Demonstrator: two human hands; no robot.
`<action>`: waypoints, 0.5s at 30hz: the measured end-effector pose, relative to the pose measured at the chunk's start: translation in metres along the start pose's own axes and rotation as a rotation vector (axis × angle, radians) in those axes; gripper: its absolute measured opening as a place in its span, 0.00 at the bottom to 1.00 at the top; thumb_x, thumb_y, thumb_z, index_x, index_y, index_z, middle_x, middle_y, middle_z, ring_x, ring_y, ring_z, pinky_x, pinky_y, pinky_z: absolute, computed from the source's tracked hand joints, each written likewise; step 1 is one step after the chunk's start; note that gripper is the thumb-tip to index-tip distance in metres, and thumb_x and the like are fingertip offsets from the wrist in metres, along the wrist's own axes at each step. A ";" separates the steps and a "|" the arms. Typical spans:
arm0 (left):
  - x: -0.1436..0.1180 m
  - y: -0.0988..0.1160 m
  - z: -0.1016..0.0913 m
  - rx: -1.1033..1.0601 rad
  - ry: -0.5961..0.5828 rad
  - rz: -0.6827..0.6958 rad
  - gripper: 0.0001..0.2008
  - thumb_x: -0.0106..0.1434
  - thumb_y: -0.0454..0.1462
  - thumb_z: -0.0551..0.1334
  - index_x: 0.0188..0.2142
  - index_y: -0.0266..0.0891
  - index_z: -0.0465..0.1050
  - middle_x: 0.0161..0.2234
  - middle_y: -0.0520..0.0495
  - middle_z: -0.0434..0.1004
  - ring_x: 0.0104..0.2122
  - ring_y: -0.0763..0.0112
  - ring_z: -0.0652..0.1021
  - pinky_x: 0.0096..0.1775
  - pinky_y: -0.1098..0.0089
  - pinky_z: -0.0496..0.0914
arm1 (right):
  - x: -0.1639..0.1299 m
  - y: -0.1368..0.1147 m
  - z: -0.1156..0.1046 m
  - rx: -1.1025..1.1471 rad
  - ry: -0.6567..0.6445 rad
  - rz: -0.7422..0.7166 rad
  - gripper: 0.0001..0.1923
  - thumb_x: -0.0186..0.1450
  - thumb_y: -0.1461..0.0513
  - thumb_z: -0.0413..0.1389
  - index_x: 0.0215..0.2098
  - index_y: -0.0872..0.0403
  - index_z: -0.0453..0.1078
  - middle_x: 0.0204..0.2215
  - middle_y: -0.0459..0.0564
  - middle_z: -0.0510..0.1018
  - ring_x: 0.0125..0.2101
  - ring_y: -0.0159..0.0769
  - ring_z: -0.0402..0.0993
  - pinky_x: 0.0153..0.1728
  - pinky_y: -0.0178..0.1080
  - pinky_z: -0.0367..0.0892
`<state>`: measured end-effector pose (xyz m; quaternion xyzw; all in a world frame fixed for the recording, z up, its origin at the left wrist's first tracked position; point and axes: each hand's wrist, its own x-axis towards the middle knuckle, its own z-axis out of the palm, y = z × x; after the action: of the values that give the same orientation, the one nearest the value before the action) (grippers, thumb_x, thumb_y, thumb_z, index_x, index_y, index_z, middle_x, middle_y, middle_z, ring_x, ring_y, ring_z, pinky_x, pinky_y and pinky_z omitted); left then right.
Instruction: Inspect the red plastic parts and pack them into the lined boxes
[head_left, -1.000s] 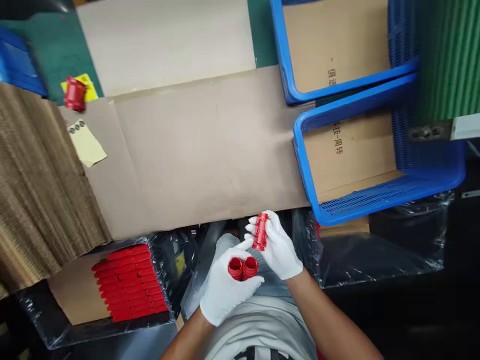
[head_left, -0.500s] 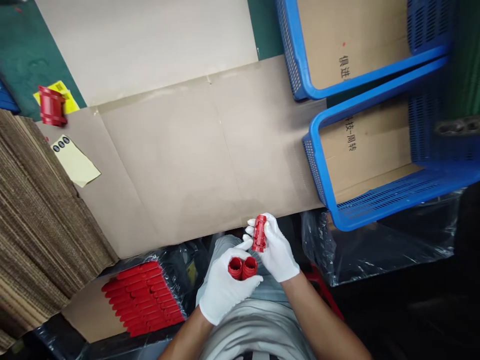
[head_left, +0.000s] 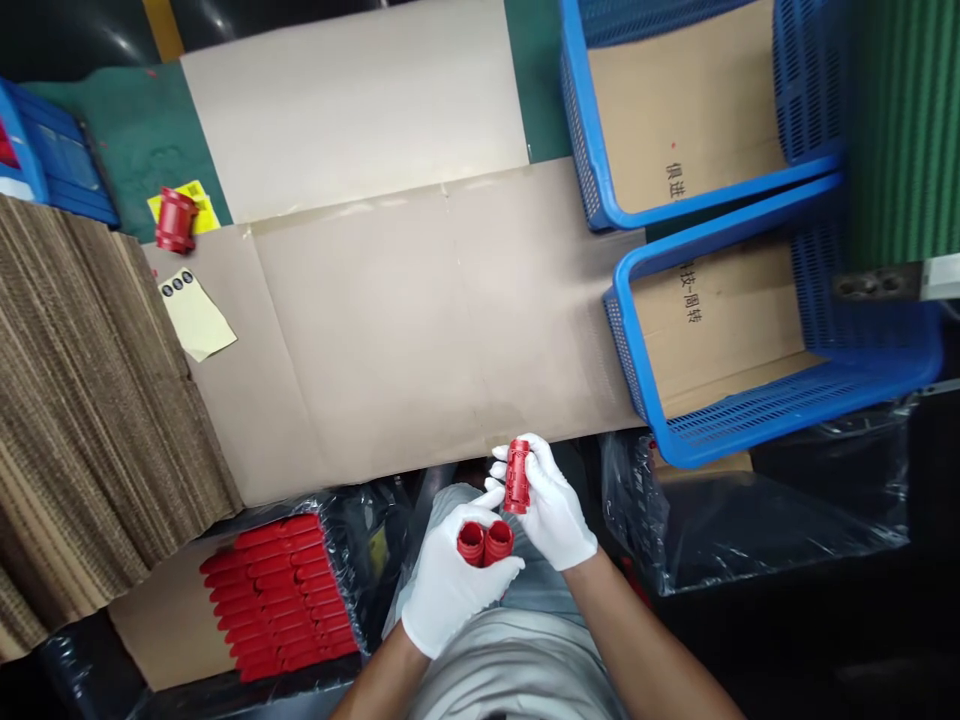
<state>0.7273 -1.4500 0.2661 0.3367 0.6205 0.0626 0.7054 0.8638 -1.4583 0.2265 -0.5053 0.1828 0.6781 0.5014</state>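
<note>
White gloves cover both hands, close together over my lap at the table's front edge. My left hand (head_left: pixel 454 575) is wrapped round two red plastic sleeves (head_left: pixel 484 544), side by side with their round open ends facing up. Just above them, my right hand (head_left: pixel 551 500) grips a single red ribbed sleeve (head_left: pixel 517 477) between thumb and fingers, its long side toward me. The tips of my left fingers come near the lower end of that sleeve; whether they touch it I cannot tell.
Two blue baskets (head_left: pixel 660 440) lined with cardboard stand at the right. Cardboard sheets (head_left: pixel 90 420) are stacked at the left. A box below holds rows of red parts (head_left: pixel 289 600). Another red part (head_left: pixel 176 220) lies on a yellow label, near a pale note (head_left: pixel 197 318). Cardboard (head_left: pixel 420 330) covers the table.
My view has shifted, so the table's things appear farther right and lower at the left side. Both hands keep their hold on the red sleeves, almost unmoved.
</note>
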 end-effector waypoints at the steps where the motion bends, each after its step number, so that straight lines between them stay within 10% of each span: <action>1: -0.001 0.000 0.002 -0.009 0.007 -0.002 0.15 0.41 0.26 0.70 0.30 0.41 0.74 0.47 0.37 0.80 0.54 0.46 0.73 0.56 0.51 0.64 | -0.001 -0.001 0.000 -0.005 -0.004 0.001 0.11 0.63 0.56 0.61 0.41 0.47 0.66 0.38 0.46 0.78 0.34 0.34 0.75 0.42 0.45 0.72; 6: -0.009 -0.008 0.015 -0.188 0.076 -0.024 0.16 0.39 0.27 0.71 0.30 0.40 0.75 0.48 0.37 0.79 0.52 0.47 0.75 0.54 0.52 0.66 | -0.010 -0.009 -0.002 -0.121 0.018 0.049 0.13 0.60 0.56 0.63 0.41 0.47 0.67 0.36 0.45 0.79 0.32 0.34 0.75 0.40 0.44 0.73; 15: -0.043 -0.055 0.012 -1.127 0.234 -0.058 0.27 0.34 0.45 0.77 0.30 0.36 0.68 0.35 0.43 0.78 0.22 0.68 0.78 0.24 0.68 0.71 | 0.034 -0.018 0.021 -0.661 0.047 0.158 0.20 0.48 0.53 0.68 0.37 0.48 0.71 0.37 0.47 0.80 0.35 0.37 0.78 0.35 0.40 0.76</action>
<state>0.7105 -1.5185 0.2714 -0.1176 0.5743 0.4010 0.7040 0.8693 -1.4178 0.2108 -0.6403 0.0032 0.7256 0.2519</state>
